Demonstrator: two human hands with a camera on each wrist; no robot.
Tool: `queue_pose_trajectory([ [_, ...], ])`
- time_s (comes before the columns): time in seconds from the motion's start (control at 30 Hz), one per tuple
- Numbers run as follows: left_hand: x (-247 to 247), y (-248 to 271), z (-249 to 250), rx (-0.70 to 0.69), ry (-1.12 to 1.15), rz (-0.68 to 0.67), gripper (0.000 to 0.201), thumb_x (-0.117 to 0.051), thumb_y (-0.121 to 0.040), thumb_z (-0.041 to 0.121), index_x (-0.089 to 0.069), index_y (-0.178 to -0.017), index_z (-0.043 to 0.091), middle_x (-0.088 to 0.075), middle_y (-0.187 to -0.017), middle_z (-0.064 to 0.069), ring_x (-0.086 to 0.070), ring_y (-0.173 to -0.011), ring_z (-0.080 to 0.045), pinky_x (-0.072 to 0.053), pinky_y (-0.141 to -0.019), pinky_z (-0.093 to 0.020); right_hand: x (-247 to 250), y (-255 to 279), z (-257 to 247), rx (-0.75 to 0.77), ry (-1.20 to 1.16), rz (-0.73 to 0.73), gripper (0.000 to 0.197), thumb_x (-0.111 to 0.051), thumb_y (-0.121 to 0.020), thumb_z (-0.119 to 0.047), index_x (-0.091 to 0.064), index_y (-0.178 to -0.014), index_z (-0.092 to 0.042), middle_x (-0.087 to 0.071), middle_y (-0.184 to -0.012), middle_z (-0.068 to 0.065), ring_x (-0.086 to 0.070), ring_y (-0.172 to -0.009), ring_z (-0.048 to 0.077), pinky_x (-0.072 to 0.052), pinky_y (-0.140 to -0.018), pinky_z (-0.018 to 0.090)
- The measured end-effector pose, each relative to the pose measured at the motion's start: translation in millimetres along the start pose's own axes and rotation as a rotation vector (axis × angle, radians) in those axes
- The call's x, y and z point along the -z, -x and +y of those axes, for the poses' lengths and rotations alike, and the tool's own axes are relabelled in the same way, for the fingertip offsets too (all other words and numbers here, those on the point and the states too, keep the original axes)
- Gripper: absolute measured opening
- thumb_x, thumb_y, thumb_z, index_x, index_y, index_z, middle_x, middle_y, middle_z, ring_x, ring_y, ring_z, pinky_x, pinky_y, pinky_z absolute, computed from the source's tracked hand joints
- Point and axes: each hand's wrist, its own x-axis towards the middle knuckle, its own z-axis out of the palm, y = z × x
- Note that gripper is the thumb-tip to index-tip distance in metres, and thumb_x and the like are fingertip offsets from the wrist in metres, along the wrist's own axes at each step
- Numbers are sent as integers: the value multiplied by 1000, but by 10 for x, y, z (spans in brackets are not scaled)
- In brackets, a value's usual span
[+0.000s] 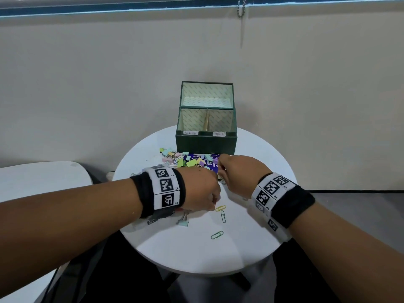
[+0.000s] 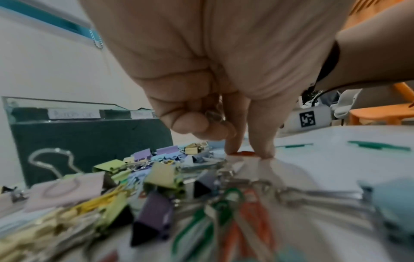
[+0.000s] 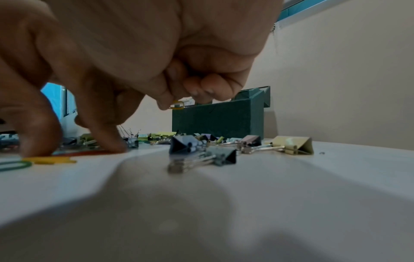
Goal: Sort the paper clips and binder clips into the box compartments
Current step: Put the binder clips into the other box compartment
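A green box [image 1: 206, 141] stands at the back of the round white table [image 1: 251, 248]; its two front compartments carry small labels. Pastel binder clips [image 1: 185, 159] lie heaped before it. My left hand [image 1: 213, 203] pinches an orange-red paper clip [image 2: 243, 153] against the tabletop with thumb and forefinger, and its curled fingers keep some silvery wire [image 2: 215, 115] in the palm. My right hand [image 1: 220, 173], fingers curled, hovers at the pile's near edge and grips a yellow paper clip [image 3: 177, 105]. Yellow [image 1: 220, 208], teal [image 1: 223, 216] and green [image 1: 217, 235] paper clips lie loose nearby.
A teal binder clip [image 1: 183, 221] lies under my left wrist, and several more binder clips [image 3: 201, 154] sit right of the pile. A second white table [image 1: 32, 178] stands to the left. The wall rises just behind the box. The table's near edge [image 1: 196, 272] drops to the floor.
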Motion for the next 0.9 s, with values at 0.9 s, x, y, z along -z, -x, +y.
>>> queue_pose_trajectory([
  [0.9, 621, -272, -610, 267, 444, 297, 16, -58, -94, 30, -67, -91, 17, -68, -87, 4, -63, -78, -11, -53, -75, -27, 94, -91, 213, -91, -272, 104, 13, -44, -104, -29, -51, -94, -22, -62, -81, -2, -59, -75, 20, -50, -70, 37],
])
